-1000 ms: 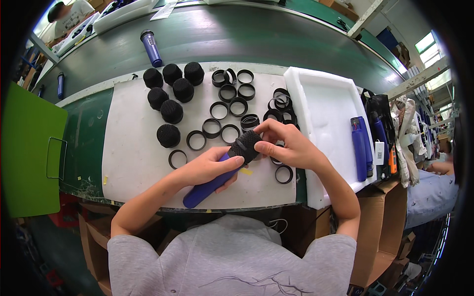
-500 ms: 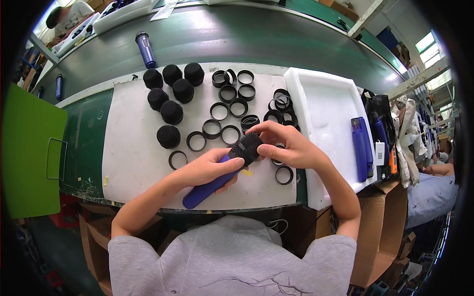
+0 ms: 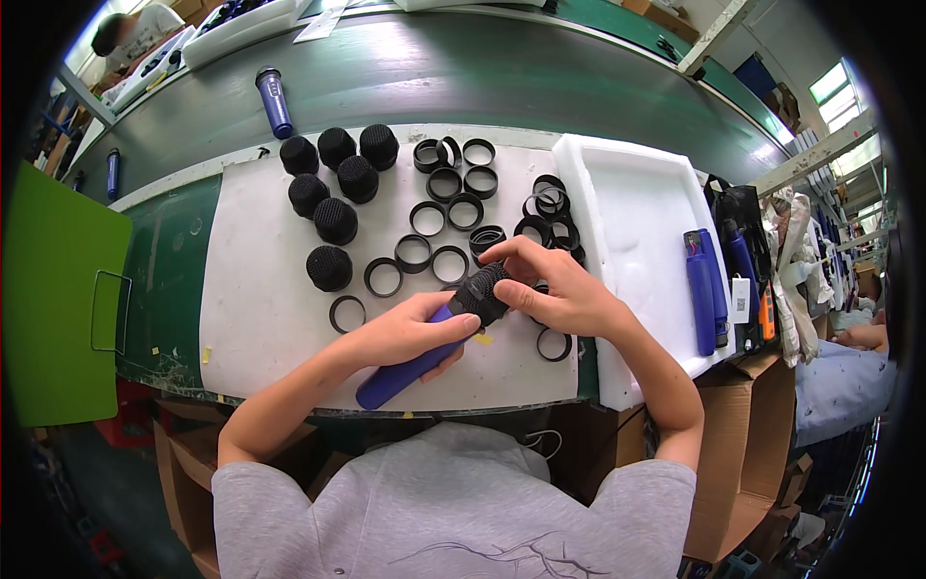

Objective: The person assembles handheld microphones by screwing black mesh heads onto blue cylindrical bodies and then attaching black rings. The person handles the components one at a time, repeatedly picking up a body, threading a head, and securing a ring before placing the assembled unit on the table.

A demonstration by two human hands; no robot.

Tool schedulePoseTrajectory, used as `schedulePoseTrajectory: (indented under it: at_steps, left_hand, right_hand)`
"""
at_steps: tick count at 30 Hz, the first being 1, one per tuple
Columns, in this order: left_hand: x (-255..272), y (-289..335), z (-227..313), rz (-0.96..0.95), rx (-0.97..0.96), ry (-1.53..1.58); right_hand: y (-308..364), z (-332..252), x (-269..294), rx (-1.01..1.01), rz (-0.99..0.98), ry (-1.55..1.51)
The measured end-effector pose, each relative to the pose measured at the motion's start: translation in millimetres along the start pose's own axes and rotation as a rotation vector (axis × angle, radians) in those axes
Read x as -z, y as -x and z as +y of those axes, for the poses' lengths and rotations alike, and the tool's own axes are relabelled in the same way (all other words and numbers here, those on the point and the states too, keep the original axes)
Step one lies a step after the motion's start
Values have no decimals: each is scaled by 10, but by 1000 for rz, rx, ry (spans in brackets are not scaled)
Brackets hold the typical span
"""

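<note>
A blue handheld microphone (image 3: 394,379) lies tilted across my left hand (image 3: 410,333), whose fingers and thumb wrap round it just below the head. Its black mesh head (image 3: 475,299) points up and to the right. My right hand (image 3: 569,297) has its thumb and curled fingers on that head, partly covering it. Close beyond my hands, several black rings (image 3: 414,269) are spread on the white work sheet (image 3: 260,289). Several loose black mesh heads (image 3: 335,221) stand farther off on the left.
A white foam tray (image 3: 632,251) on the right has blue microphone bodies (image 3: 701,299) at its right side. Along the far side runs a dark conveyor belt (image 3: 386,72) carrying another blue microphone (image 3: 274,102). A green board (image 3: 63,299) stands at the left. Cardboard boxes (image 3: 738,454) are below the bench.
My right thumb and fingers have shifted slightly up and left over the mesh head. The microphones on the belt have moved a little to the left. My left hand keeps its hold.
</note>
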State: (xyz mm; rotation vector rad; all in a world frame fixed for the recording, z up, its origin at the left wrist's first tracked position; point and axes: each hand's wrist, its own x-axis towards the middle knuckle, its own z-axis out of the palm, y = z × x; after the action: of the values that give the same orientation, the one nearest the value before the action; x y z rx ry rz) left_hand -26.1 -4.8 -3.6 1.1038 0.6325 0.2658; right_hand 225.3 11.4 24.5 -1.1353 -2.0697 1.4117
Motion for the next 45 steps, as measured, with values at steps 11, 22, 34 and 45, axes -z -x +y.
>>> schedulePoseTrajectory:
  at_steps: [11,22,34,45]
  left_hand:
    - [-1,5,6,-4,20,-19]
    - [-40,8,18,25,8,-21]
    - [-34,14,22,5,11,-42]
    - [-41,14,6,19,17,-30]
  right_hand:
    - [-9,66,-34,52,-54,-159]
    - [-13,39,-17,-7,-58,-43]
    - [-13,79,-25,152,-116,-105]
    - [0,13,-1,-28,-111,-5]
